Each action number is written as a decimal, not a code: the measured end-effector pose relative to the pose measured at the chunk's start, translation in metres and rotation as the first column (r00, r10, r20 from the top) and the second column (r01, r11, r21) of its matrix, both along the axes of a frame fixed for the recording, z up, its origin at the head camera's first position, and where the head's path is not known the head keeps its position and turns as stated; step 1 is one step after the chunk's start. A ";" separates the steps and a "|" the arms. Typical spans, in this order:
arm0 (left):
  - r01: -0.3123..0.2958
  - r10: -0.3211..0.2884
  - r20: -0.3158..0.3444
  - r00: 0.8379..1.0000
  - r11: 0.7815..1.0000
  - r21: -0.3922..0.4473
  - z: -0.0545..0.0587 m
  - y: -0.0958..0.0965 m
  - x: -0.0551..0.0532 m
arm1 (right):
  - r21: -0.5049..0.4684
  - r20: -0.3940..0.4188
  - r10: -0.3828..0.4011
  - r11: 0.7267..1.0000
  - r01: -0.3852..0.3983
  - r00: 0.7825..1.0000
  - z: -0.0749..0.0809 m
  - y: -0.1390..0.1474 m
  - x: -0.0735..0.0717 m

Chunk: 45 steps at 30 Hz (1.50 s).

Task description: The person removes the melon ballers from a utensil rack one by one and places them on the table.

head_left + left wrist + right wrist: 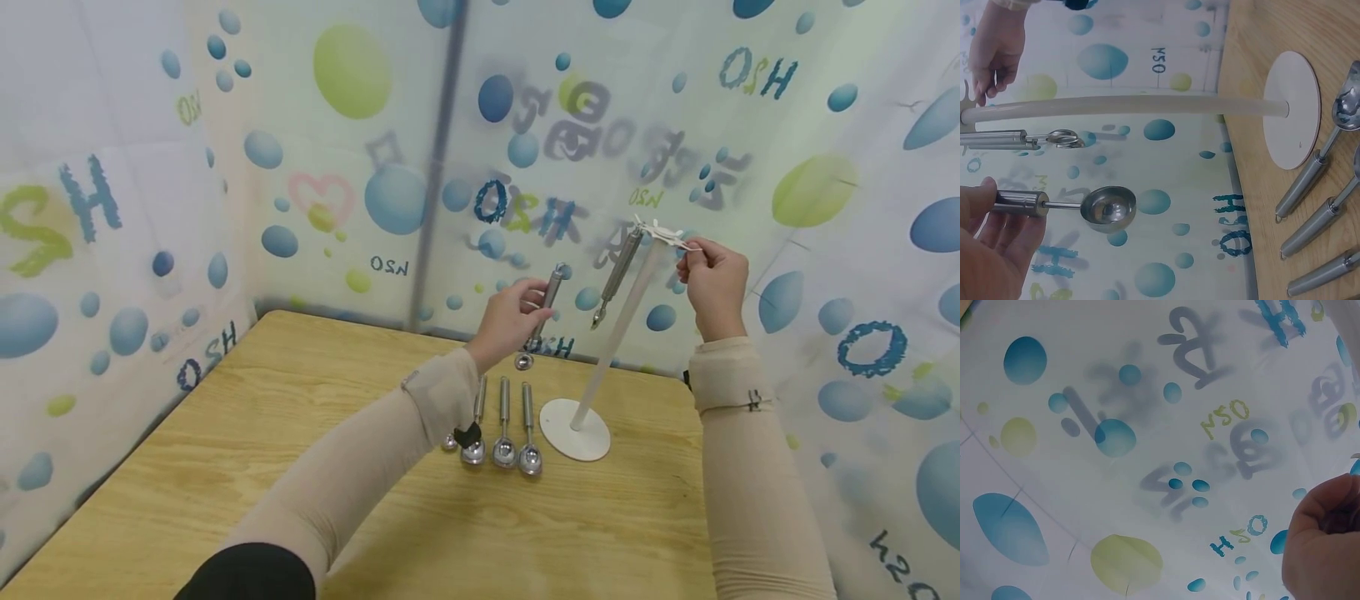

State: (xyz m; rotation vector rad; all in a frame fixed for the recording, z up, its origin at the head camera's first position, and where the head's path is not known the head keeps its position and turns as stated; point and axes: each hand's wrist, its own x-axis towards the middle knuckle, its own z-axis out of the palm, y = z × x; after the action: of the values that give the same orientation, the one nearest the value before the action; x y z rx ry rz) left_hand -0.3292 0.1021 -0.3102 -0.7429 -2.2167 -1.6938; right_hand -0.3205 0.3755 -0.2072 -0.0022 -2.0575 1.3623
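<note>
My left hand [513,321] grips a steel scoop [1110,209] by its thick handle, thumb on one side and fingers on the other. The scoop's round bowl hangs downward in the head view. Beside it rises a white stand [617,333] with a ring of hooks [663,233] on top. Steel utensils [621,271] with small scoop-like ends hang from the hooks' left side. My right hand [716,279] pinches the hook ring's right edge. In the right wrist view only part of that hand [1322,537] shows, and its fingertips are mostly hidden.
Several more steel scoops [505,417] lie in a row on the wooden table [360,400], just left of the stand's round white base [558,442]. My left sleeve [442,392] partly covers them. A patterned curtain [360,167] closes in the table's back and sides.
</note>
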 end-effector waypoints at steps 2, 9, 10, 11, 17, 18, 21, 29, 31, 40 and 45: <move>-0.004 0.004 -0.008 1.000 1.000 -0.003 -0.001 -0.002 -0.001 | -0.003 0.004 -0.002 1.000 0.002 1.000 0.000 0.000 0.000; -0.017 0.017 -0.010 1.000 1.000 0.003 -0.006 -0.008 -0.004 | 0.002 -0.002 -0.002 1.000 0.002 1.000 0.001 -0.003 0.002; -0.019 0.019 -0.008 1.000 1.000 0.002 -0.006 -0.009 -0.005 | 0.004 -0.005 -0.002 1.000 0.002 1.000 0.001 -0.003 0.002; -0.020 0.020 -0.007 1.000 1.000 0.001 -0.006 -0.010 -0.005 | 0.005 -0.009 -0.003 1.000 0.003 1.000 0.001 -0.003 0.002; -0.023 0.023 -0.002 1.000 1.000 0.001 -0.010 -0.017 -0.005 | 0.000 -0.010 -0.004 1.000 0.004 1.000 0.000 -0.002 0.001; -0.025 0.025 -0.002 1.000 1.000 0.003 -0.011 -0.018 -0.005 | -0.001 -0.008 -0.003 1.000 0.003 1.000 0.000 -0.001 0.001; -0.032 0.032 -0.005 0.999 0.999 0.001 -0.015 -0.021 -0.007 | -0.002 -0.011 -0.003 1.000 0.003 1.000 0.000 -0.001 0.001; -0.063 0.063 0.015 0.998 0.998 -0.013 -0.024 -0.029 -0.009 | -0.005 -0.009 0.004 1.000 -0.004 1.000 -0.001 0.000 0.000; -0.070 0.070 0.016 0.997 0.997 -0.021 -0.025 -0.032 -0.008 | -0.008 -0.006 0.003 1.000 -0.004 1.000 -0.001 0.001 0.000; -0.047 0.047 0.057 0.997 0.999 -0.009 -0.031 -0.044 -0.008 | -0.023 0.000 0.004 1.000 -0.004 1.000 -0.001 0.001 -0.002; -0.045 0.046 0.062 0.997 0.999 -0.013 -0.034 -0.052 -0.009 | -0.032 -0.002 0.003 0.999 -0.003 1.000 -0.001 0.001 -0.001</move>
State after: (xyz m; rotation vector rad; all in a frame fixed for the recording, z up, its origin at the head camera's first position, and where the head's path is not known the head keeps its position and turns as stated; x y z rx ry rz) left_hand -0.3386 0.0500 -0.3442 -0.6454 -2.2685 -1.7060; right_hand -0.3219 0.3761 -0.2081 -0.0119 -2.0343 1.3966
